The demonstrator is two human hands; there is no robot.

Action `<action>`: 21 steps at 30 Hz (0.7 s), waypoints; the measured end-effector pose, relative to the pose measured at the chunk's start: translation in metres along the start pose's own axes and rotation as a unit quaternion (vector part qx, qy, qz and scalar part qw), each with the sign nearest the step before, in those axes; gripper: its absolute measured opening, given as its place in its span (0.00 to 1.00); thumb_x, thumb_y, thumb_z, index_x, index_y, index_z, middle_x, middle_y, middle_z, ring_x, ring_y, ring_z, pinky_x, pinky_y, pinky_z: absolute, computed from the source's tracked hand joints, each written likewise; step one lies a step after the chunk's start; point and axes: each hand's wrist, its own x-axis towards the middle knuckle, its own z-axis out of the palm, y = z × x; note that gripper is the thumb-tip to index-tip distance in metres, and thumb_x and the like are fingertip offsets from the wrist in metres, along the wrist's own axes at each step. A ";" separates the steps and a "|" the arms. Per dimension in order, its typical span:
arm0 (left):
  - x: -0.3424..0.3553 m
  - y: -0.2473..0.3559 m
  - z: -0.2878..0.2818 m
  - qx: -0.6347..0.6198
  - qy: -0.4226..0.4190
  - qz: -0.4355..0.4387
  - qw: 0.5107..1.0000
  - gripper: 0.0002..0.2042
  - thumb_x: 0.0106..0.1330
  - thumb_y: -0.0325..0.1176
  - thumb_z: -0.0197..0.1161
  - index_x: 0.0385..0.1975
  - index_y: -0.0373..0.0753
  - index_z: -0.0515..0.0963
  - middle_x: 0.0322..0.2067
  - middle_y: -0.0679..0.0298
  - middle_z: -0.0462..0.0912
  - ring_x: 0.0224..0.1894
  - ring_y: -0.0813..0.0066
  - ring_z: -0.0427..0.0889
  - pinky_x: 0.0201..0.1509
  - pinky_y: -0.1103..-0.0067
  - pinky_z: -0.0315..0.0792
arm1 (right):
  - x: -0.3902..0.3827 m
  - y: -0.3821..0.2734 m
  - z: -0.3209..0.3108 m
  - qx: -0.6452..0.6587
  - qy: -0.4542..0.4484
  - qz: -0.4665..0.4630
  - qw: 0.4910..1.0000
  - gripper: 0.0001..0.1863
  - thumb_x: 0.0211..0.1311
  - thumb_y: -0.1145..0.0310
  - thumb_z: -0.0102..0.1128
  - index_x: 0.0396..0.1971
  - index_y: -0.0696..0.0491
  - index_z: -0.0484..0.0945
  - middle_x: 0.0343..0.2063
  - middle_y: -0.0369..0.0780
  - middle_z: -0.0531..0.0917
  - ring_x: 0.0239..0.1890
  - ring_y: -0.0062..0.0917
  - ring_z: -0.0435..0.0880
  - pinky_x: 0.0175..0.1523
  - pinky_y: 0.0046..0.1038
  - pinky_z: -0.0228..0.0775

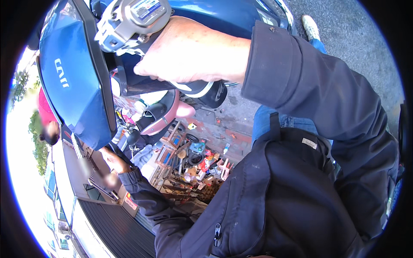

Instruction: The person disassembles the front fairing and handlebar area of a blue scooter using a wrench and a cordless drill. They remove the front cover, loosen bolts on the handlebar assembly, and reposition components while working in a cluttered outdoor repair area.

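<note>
A large blue plastic panel [71, 90] with pale lettering, like a scooter's body panel, stands along the left side. At its lower end is my left hand [114, 161], closed at the panel's edge, its fingertips partly hidden. My right hand [185, 51] reaches across the top, its fingers curled round a grey power tool [135, 21] with a round housing and a label; the exact kind is unclear. The tool is close to the panel's inner edge. Beneath the right hand is a dark part [133, 75], and behind it glossy blue bodywork [211, 15].
A pink scooter [167, 118] stands beyond the blue bodywork. Past it, a wooden rack [170, 148] and a heap of mixed items [204, 167] lie on the ground. A person in red [45, 107] is at the far left. Someone's shoe [309, 26] shows at the upper right.
</note>
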 end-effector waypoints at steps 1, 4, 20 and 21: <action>0.003 -0.013 -0.005 0.043 0.004 0.027 0.999 0.24 0.84 0.38 0.42 0.69 0.23 0.62 0.66 0.50 0.71 0.66 0.65 0.71 0.71 0.76 0.63 | 0.002 -0.010 -0.007 0.091 -0.034 0.116 0.988 0.13 0.59 0.64 0.58 0.34 0.55 0.88 0.32 0.49 0.87 0.36 0.41 0.88 0.45 0.40 0.79; -0.005 -0.003 0.014 0.038 0.033 0.069 0.996 0.25 0.83 0.44 0.47 0.65 0.25 0.71 0.58 0.52 0.80 0.59 0.68 0.78 0.66 0.75 0.68 | 0.003 -0.010 -0.013 0.214 -0.016 0.194 0.957 0.11 0.59 0.65 0.62 0.34 0.56 0.87 0.31 0.48 0.87 0.34 0.40 0.88 0.45 0.40 0.79; -0.146 0.322 0.160 -0.544 0.040 -0.124 0.829 0.13 0.75 0.32 0.61 0.53 0.31 0.78 0.51 0.53 0.84 0.52 0.65 0.83 0.54 0.71 0.77 | 0.023 -0.024 -0.031 0.407 -0.046 0.365 0.836 0.12 0.64 0.71 0.71 0.46 0.56 0.83 0.33 0.34 0.86 0.29 0.19 0.84 0.35 0.22 0.80; -0.132 0.323 0.187 -0.656 0.012 -0.180 0.733 0.17 0.75 0.34 0.62 0.55 0.28 0.76 0.52 0.52 0.83 0.54 0.61 0.83 0.59 0.68 0.75 | 0.025 -0.023 -0.028 0.404 -0.049 0.364 0.838 0.13 0.65 0.71 0.70 0.47 0.56 0.84 0.33 0.34 0.86 0.29 0.19 0.85 0.35 0.22 0.79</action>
